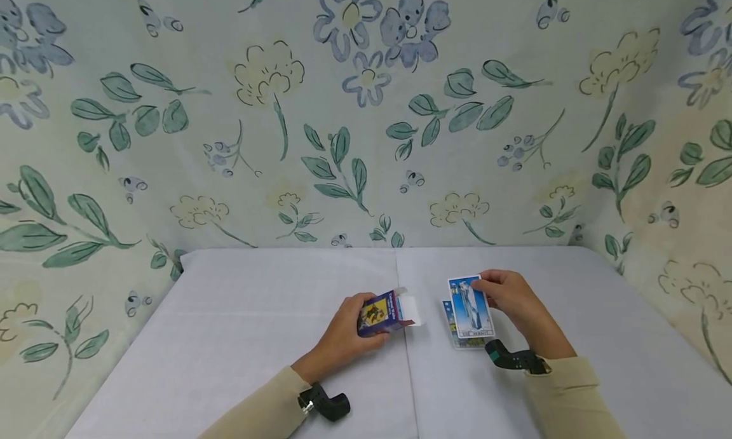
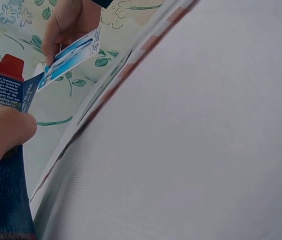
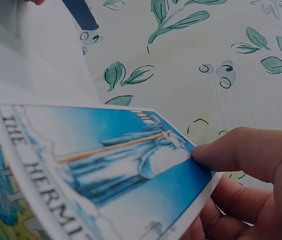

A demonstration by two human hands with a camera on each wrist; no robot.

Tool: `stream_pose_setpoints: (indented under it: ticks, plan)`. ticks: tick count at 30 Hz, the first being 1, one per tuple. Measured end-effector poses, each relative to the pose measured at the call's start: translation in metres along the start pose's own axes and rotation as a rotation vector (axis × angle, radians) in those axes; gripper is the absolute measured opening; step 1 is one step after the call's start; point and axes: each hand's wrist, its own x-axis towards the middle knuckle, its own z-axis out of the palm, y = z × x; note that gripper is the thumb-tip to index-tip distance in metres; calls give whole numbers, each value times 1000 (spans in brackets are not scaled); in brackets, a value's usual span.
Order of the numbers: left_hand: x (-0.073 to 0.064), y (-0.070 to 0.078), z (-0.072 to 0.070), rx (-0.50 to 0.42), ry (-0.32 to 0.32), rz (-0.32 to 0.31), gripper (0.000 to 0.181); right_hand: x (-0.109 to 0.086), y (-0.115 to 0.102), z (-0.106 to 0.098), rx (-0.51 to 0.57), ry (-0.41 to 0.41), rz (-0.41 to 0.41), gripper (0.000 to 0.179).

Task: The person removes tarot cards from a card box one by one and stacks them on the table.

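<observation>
My left hand (image 1: pixel 350 324) grips a dark blue card box (image 1: pixel 374 317) with a yellow picture on its front. The box's end flaps stand open toward the right; a red flap and printed text show in the left wrist view. My right hand (image 1: pixel 517 299) pinches a tarot card (image 1: pixel 470 309) by its upper right edge, thumb on the face. In the right wrist view this blue card (image 3: pixel 120 160) reads "THE HERMIT". Below it lies another colourful card (image 1: pixel 448 318), mostly covered by the held one.
A white cloth covers the table (image 1: pixel 257 337), with a crease running front to back near the middle. Behind hangs a curtain (image 1: pixel 343 140) printed with flowers and leaves. A black wrist camera (image 1: pixel 328 404) is strapped at the left cuff, another (image 1: pixel 511 357) at the right.
</observation>
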Motion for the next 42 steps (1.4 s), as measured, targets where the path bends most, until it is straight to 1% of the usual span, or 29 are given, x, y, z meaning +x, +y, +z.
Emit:
stream_pose_setpoints:
  ticks: [6, 13, 16, 20, 23, 25, 30, 34, 37, 42]
  plan:
    - [2, 0, 0, 1, 5, -1, 73, 1, 2, 0, -10, -11, 12, 36]
    - [2, 0, 2, 5, -4, -9, 73, 4, 7, 2, -25, -25, 43, 37]
    - [3, 0, 2, 0, 0, -6, 73, 6, 9, 3, -23, -18, 43, 41]
    - [4, -1, 2, 3, 0, -7, 73, 8, 13, 5, -13, -8, 65, 45]
    - [3, -1, 2, 9, -10, -11, 74, 9, 17, 7, -14, -2, 85, 44]
    - [3, -1, 2, 6, -13, -11, 74, 10, 19, 8, -19, 3, 83, 44]
    - [4, 0, 1, -3, 1, 4, 73, 13, 23, 11, -16, 28, 98, 41]
    - [1, -1, 2, 16, -8, -10, 73, 13, 26, 16, -31, 34, 125, 40]
    - [0, -1, 2, 17, -10, -20, 74, 13, 28, 18, -57, 40, 119, 39]
    - [1, -2, 2, 9, 0, -17, 73, 14, 30, 20, -100, 58, 87, 38]
